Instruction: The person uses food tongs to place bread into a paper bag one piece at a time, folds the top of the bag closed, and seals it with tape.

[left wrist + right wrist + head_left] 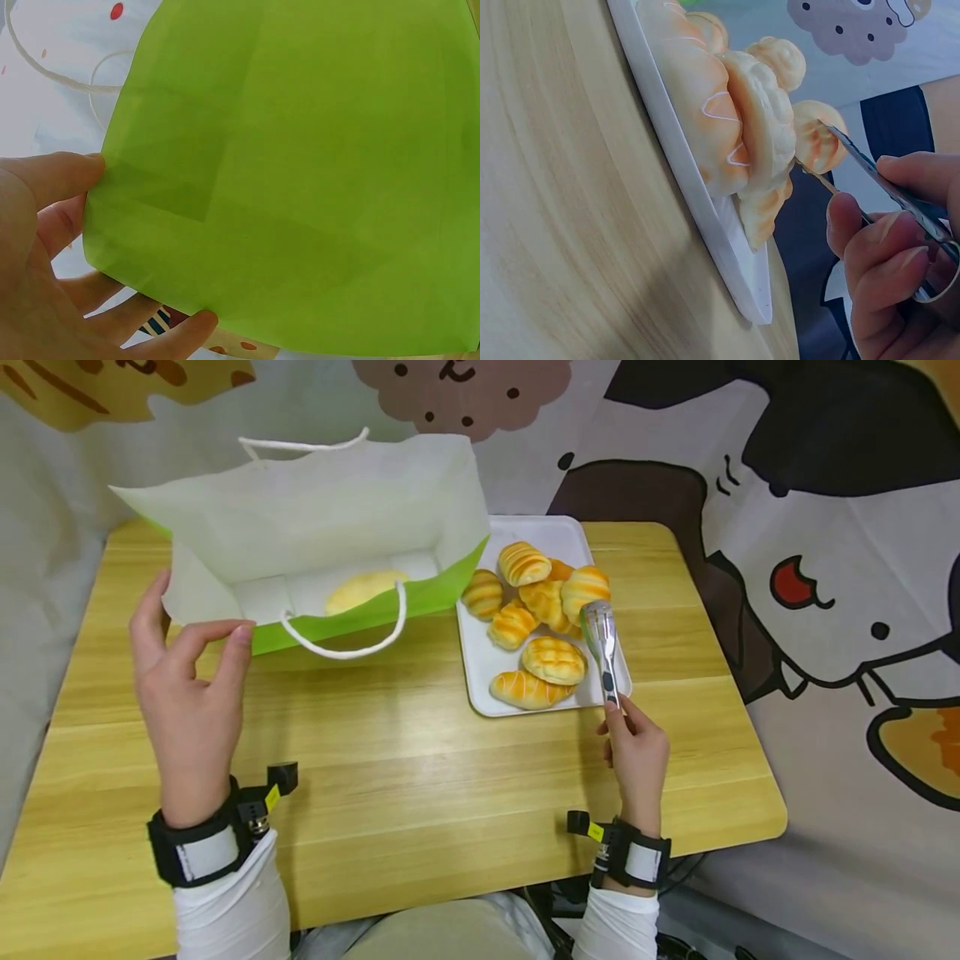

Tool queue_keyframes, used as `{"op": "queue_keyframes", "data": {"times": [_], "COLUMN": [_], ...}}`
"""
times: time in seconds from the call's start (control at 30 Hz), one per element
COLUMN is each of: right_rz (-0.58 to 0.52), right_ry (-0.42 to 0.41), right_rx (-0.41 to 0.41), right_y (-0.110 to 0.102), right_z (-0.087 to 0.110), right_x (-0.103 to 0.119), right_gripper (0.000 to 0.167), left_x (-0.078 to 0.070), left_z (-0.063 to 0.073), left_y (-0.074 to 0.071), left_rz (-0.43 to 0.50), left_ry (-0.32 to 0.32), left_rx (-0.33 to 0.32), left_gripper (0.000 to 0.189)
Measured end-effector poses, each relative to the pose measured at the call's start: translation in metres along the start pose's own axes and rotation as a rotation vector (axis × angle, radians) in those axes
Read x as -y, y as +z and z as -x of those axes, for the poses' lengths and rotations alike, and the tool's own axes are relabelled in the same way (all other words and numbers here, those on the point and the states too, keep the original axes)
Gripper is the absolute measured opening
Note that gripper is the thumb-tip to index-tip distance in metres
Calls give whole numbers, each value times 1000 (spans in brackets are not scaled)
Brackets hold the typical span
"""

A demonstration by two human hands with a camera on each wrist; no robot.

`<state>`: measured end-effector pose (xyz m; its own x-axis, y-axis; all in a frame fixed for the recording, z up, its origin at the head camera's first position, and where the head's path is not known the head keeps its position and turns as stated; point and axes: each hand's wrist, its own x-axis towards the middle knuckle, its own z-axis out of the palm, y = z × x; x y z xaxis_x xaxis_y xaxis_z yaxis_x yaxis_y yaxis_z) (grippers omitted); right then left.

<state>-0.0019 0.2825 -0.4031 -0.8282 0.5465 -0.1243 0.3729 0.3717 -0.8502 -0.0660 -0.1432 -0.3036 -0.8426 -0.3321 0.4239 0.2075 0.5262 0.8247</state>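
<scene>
Left hand [191, 697] pinches the bag [442, 592], one bun [360, 590] already inside; right hand [636, 753] grips tongs [602, 635], several breads [553, 660] remaining on the tray [475, 672].

Open-topped paper bag [322, 514] beside a crowded bread tray [478, 668], with a stretch of tabletop [420, 785] in front.
The bag's wide mouth leaves a way in from above, though a rope handle [345, 654] loops at its front rim and the left hand [191, 693] takes up the left corner. Bread rolls [554, 660] fill the tray's middle; tongs [609, 679] in the right hand [636, 756] cross its front-right edge. Passage lies over the wood between the hands.
</scene>
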Motion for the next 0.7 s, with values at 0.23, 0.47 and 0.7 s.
{"op": "queue_keyframes", "data": {"times": [0.23, 0.47, 0.7], "right_rz": [35, 15, 7], "right_ry": [5, 0, 14], "right_rx": [-28, -54, -67], "right_y": [-6, -10, -7], "right_z": [4, 6, 3], "right_x": [-2, 2, 7], "right_gripper": [44, 43, 41], "left_x": [7, 10, 10], "left_z": [1, 0, 0], "left_y": [0, 0, -5], "left_rz": [-15, -26, -31], "left_ry": [13, 16, 17], "left_rx": [28, 36, 35], "left_gripper": [17, 19, 20]}}
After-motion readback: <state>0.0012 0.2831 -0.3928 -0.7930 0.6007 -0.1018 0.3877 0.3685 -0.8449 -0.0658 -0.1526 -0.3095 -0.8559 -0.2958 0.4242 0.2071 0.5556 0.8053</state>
